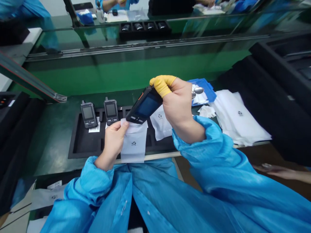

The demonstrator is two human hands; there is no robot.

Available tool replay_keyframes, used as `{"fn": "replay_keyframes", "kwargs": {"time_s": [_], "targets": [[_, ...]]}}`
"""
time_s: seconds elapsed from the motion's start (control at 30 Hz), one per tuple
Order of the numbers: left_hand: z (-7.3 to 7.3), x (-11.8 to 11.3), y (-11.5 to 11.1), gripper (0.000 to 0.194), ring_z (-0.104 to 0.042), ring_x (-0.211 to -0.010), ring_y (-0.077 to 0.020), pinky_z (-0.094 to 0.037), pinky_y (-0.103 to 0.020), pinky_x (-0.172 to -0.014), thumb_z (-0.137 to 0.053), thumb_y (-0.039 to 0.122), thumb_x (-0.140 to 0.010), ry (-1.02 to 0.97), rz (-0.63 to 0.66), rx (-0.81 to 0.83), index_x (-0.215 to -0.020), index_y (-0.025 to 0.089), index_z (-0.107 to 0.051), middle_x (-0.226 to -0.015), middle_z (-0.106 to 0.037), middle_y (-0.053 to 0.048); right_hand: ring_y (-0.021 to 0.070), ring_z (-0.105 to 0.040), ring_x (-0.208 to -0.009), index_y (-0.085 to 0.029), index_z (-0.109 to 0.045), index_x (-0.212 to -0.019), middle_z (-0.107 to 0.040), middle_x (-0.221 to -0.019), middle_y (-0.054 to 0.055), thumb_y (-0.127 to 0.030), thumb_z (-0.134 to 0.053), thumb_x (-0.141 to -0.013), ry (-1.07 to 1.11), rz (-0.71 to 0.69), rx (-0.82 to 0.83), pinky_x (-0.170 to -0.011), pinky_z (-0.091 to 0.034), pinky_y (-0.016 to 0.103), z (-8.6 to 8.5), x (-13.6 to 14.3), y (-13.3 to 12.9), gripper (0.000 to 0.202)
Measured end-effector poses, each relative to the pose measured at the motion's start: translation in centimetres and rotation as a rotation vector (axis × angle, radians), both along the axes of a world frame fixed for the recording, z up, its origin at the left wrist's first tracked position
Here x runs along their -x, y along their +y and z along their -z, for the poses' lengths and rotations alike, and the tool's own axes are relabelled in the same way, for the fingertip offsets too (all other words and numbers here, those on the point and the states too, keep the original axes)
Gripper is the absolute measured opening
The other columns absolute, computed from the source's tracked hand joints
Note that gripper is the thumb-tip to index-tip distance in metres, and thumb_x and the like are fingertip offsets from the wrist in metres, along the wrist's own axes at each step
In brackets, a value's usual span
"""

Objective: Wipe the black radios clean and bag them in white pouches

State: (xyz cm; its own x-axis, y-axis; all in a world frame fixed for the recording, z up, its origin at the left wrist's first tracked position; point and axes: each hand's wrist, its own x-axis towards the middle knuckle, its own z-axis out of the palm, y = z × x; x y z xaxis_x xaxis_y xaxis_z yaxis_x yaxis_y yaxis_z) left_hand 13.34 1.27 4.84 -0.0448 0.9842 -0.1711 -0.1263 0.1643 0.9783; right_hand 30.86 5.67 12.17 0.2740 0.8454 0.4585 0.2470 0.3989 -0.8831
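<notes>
My right hand (176, 103), with yellow finger cots on its fingers, grips the top of a black handheld radio (145, 106) with a screen. The radio is tilted, its lower end at the mouth of a white plastic bag (133, 145) printed with a recycling mark. The bag's upper edge is pinched by my left hand (114, 139). Two similar radios, one at the far left (88, 114) and another beside it (111, 111), rest on a black foam tray (85, 147). Another white bag (161, 124) lies on the tray, partly behind my right hand.
A stack of white bags (239, 118) lies at the right, by a blue bin (207, 92) holding small round metal pieces. Black foam trays (262, 97) are piled at the far right. A co-worker's hand (277, 170) shows at the lower right; others work beyond the glass.
</notes>
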Motion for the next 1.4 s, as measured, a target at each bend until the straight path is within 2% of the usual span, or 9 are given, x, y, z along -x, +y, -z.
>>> {"fn": "replay_keyframes", "kwargs": {"time_s": [0.2,0.43,0.6,0.7,0.83,0.93,1.1,1.27,1.4], "targets": [[-0.6,-0.8,-0.2,0.046,-0.067,-0.083,-0.0200,-0.052,-0.032,-0.079,-0.085,0.043,-0.057,-0.178,0.145,0.037,-0.095,0.021,-0.073,-0.088,-0.075,-0.003,0.0186,-0.064,-0.093,-0.025,-0.069,-0.078,-0.069,-0.086,-0.001,-0.054,-0.062,-0.081,-0.061,0.031,0.015,-0.092,-0.050,0.041,-0.1,-0.4,-0.5,0.030],[-0.7,-1.7,0.4,0.050,-0.067,-0.097,-0.0245,-0.051,-0.039,-0.091,-0.087,0.043,-0.051,-0.129,0.085,-0.013,-0.094,0.020,-0.074,-0.099,-0.075,-0.006,0.0169,-0.064,-0.083,-0.023,-0.069,-0.073,-0.068,-0.079,0.000,-0.050,-0.064,-0.080,-0.087,-0.038,0.081,-0.084,-0.052,0.038,0.7,-0.5,-0.1,0.028],[-1.3,-1.3,1.0,0.052,-0.067,-0.097,-0.0270,-0.052,-0.038,-0.088,-0.076,0.059,-0.064,-0.110,0.391,-0.022,-0.096,0.018,-0.074,-0.098,-0.075,-0.009,0.0161,-0.064,-0.084,-0.021,-0.069,-0.073,-0.067,-0.079,-0.001,-0.048,-0.066,-0.078,0.027,-0.157,0.077,-0.084,-0.052,0.036,0.5,-0.9,0.4,0.027],[-1.6,-0.9,1.2,0.058,-0.068,-0.095,-0.0286,-0.053,-0.039,-0.085,-0.082,0.057,-0.057,-0.205,0.513,0.020,-0.100,0.018,-0.073,-0.094,-0.075,-0.010,0.0158,-0.064,-0.087,-0.022,-0.068,-0.074,-0.066,-0.081,-0.001,-0.049,-0.064,-0.080,0.075,-0.145,0.076,-0.083,-0.052,0.035,0.0,-1.3,0.5,0.028],[-1.6,-1.2,1.2,0.057,-0.068,-0.095,-0.0248,-0.053,-0.036,-0.085,-0.085,0.044,-0.059,-0.181,0.401,-0.047,-0.109,0.022,-0.069,-0.100,-0.074,-0.007,0.0156,-0.063,-0.083,-0.021,-0.069,-0.074,-0.067,-0.078,-0.001,-0.047,-0.067,-0.078,0.018,-0.142,0.104,-0.084,-0.052,0.035,0.0,-1.5,0.0,0.026],[-1.5,-1.7,1.1,0.054,-0.067,-0.094,-0.0230,-0.053,-0.032,-0.080,-0.077,0.050,-0.068,-0.045,0.279,-0.134,-0.113,0.022,-0.068,-0.105,-0.073,-0.007,0.0164,-0.064,-0.082,-0.021,-0.070,-0.073,-0.068,-0.078,0.000,-0.046,-0.068,-0.077,-0.042,-0.131,0.143,-0.083,-0.051,0.035,0.3,-1.4,-0.2,0.025],[-1.7,-2.5,1.1,0.040,-0.068,-0.085,-0.0195,-0.053,-0.028,-0.073,-0.059,0.053,-0.084,0.284,0.063,-0.310,-0.099,0.018,-0.074,-0.090,-0.075,-0.005,0.0144,-0.062,-0.083,-0.021,-0.073,-0.076,-0.070,-0.079,-0.002,-0.031,-0.064,-0.082,-0.222,-0.157,0.135,-0.083,-0.047,0.032,0.7,-1.1,-0.6,0.014],[-3.3,-4.5,0.4,0.030,-0.069,-0.083,-0.0185,-0.056,-0.031,-0.075,-0.057,0.042,-0.089,0.414,-0.186,-0.644,-0.092,0.017,-0.073,-0.090,-0.074,-0.003,0.0133,-0.060,-0.087,-0.020,-0.073,-0.093,-0.070,-0.088,0.001,-0.033,-0.065,-0.083,-0.409,-0.240,0.023,-0.084,-0.043,0.030,1.0,-0.9,-3.8,0.018],[-5.7,-6.2,-1.6,0.020,-0.070,-0.074,-0.0188,-0.059,-0.035,-0.071,-0.063,0.037,-0.087,0.268,-0.240,-0.789,-0.079,0.020,-0.070,-0.074,-0.071,0.000,0.0139,-0.059,-0.095,-0.023,-0.069,-0.108,-0.069,-0.101,0.002,-0.051,-0.057,-0.086,-0.385,-0.121,-0.109,-0.090,-0.044,0.032,1.3,-3.7,-6.7,0.037]]}}
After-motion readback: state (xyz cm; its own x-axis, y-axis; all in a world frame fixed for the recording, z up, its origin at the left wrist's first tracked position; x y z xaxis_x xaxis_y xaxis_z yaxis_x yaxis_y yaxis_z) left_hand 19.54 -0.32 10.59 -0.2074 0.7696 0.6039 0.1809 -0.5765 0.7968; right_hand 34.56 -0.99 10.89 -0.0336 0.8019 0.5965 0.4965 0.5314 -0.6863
